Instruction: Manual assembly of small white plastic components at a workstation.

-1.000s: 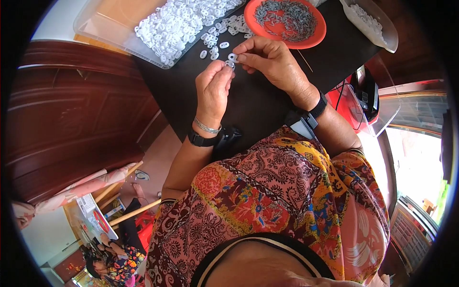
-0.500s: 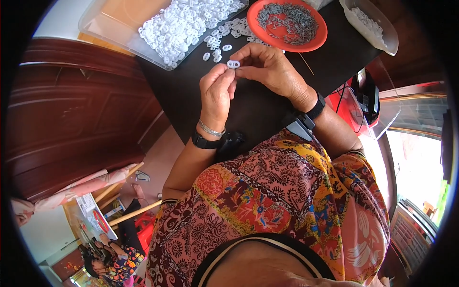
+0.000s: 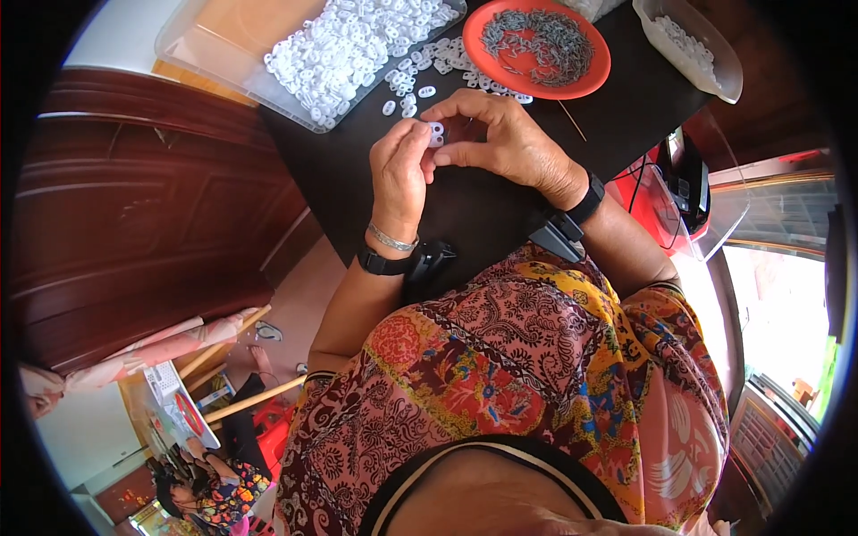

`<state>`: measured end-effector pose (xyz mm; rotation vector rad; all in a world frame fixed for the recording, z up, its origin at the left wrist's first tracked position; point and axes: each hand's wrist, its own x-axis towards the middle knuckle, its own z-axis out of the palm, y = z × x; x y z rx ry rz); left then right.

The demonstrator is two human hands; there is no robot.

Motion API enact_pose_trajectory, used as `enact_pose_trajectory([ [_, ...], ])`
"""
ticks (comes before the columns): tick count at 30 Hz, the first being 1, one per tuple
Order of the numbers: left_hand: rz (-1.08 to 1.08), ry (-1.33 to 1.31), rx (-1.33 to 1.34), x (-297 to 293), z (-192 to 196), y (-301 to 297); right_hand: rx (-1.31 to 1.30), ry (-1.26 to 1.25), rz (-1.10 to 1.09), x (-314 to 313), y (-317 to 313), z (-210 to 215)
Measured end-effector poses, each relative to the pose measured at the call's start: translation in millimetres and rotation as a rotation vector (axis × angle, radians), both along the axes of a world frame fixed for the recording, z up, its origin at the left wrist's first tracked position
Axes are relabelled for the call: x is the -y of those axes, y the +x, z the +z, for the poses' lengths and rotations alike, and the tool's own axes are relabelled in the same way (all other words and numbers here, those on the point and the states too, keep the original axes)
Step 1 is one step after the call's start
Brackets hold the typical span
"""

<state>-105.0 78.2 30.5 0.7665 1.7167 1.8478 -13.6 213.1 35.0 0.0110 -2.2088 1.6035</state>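
Over the near part of the black table, my left hand (image 3: pixel 399 170) pinches a small white two-hole plastic piece (image 3: pixel 436 135) between thumb and fingers. The piece is turned with its holes one above the other. My right hand (image 3: pixel 509 138) curls round its other side, index fingertip at the upper end and thumb at the lower end. Its exact contact is partly hidden by the fingers. Loose white pieces of the same kind (image 3: pixel 426 91) lie just beyond my hands. A red-orange plate (image 3: pixel 601 64) holds many small grey metal pins.
A clear plastic tub (image 3: pixel 201 55) heaped with white pieces stands far left. A translucent container (image 3: pixel 731 80) with white parts is far right. A thin stick (image 3: pixel 572 120) lies on the black table (image 3: pixel 344 192). Another person (image 3: pixel 228 491) sits at lower left.
The white piece has turned from lying sideways to upright between my fingers. My right thumb has moved down, away from the index finger.
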Motion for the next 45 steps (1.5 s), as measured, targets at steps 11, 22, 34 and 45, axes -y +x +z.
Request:
enact_pose_trajectory([
  [11, -0.059, 0.059, -0.023, 2.4, 2.1, -1.4, -0.157, 0.157, -0.056, -1.3, -0.5, -4.8],
  [22, -0.032, 0.048, -0.012, -0.2, 3.8, 4.7, -0.185, 0.25, -0.103, -0.1, 2.1, -0.4],
  [34, -0.088, 0.075, -0.01, 1.8, 1.2, -1.5, -0.22, 0.258, -0.111, 0.9, 2.6, -1.3],
  [45, -0.167, 0.123, -0.01, 4.3, 5.9, -1.2, -0.31, 0.185, -0.073, -1.0, 5.5, 1.6],
])
